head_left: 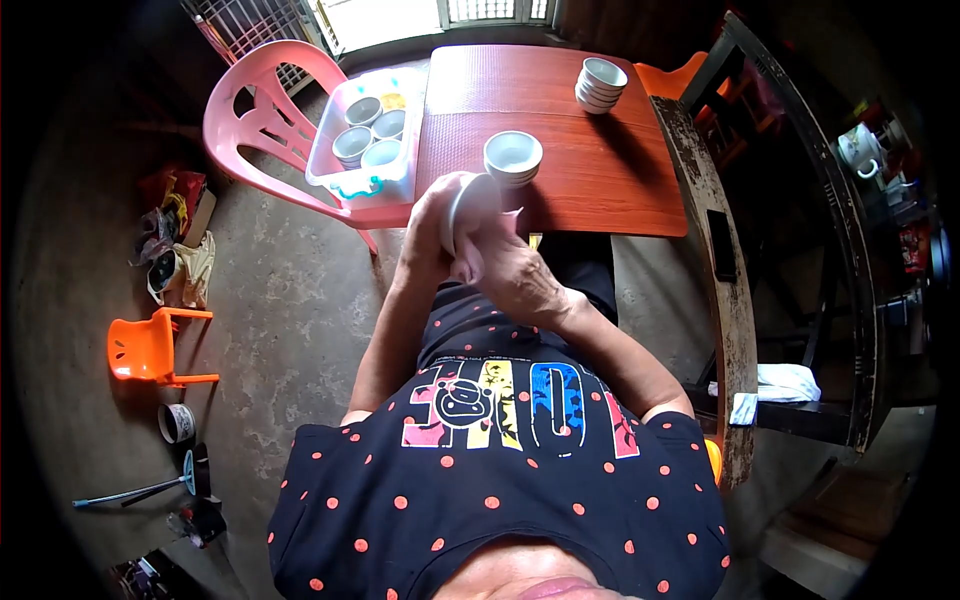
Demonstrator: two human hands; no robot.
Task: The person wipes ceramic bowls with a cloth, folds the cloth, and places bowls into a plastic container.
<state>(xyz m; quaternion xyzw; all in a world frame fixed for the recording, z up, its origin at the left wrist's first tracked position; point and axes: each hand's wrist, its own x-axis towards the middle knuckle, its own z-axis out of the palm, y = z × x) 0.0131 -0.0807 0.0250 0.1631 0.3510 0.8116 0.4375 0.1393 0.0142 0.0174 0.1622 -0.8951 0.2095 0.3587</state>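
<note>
My left hand (430, 232) grips a white bowl (474, 207) from its left side, tilted with its rim to one side. My right hand (520, 278) holds a pink cloth (488, 245) against the bowl. Just beyond my hands, a short stack of white bowls (513, 153) rests on the red table (560, 140). Another, taller stack of bowls (600, 84) is near the table's far right corner. To the left, several white bowls (364, 111) sit inside a clear plastic bin (375, 188) with a teal handle.
A pink chair (222, 130) holds the bin at the table's left. An old wooden bench (735, 330) runs along the right, with a white cloth (785, 383) on it. On the floor at left are a small orange chair (140, 350) and bags (190, 265).
</note>
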